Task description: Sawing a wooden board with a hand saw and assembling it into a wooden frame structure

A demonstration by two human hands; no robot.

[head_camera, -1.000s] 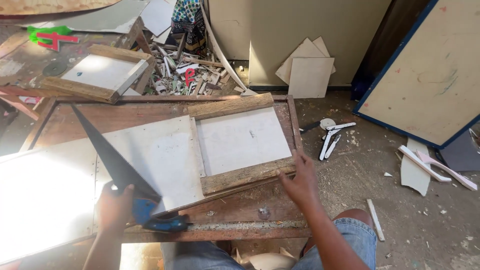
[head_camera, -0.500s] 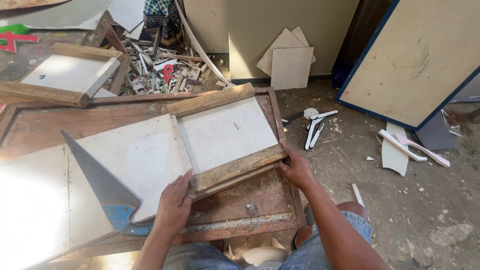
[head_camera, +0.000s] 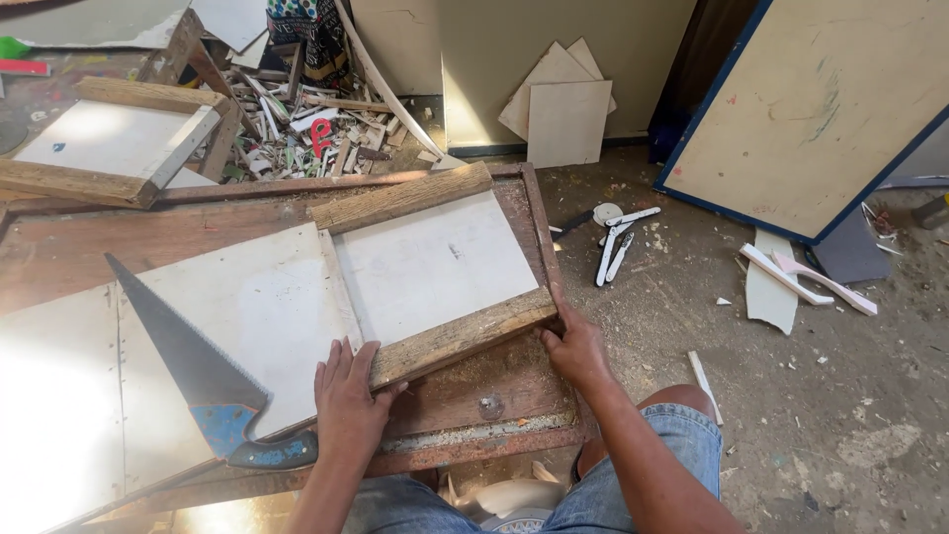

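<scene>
A wooden frame with a white panel (head_camera: 435,267) lies on the worn wooden bench (head_camera: 89,247). My left hand (head_camera: 348,405) rests flat against the near left corner of the frame's front rail (head_camera: 460,336). My right hand (head_camera: 575,348) grips the near right corner of that rail at the bench's edge. A handsaw with a dark blade and blue handle (head_camera: 203,381) lies on a white board (head_camera: 247,316) just left of my left hand, untouched.
A second white-panelled frame (head_camera: 109,143) sits at the back left. Behind the bench lies a pile of wood scraps (head_camera: 306,119). Boards lean on the wall (head_camera: 563,109), a blue-edged panel (head_camera: 811,99) stands right, and offcuts (head_camera: 791,282) litter the dirt floor.
My left hand let go of the saw, which now lies on the white board, and moved to the frame's near left corner. My right hand stays at the right corner.
</scene>
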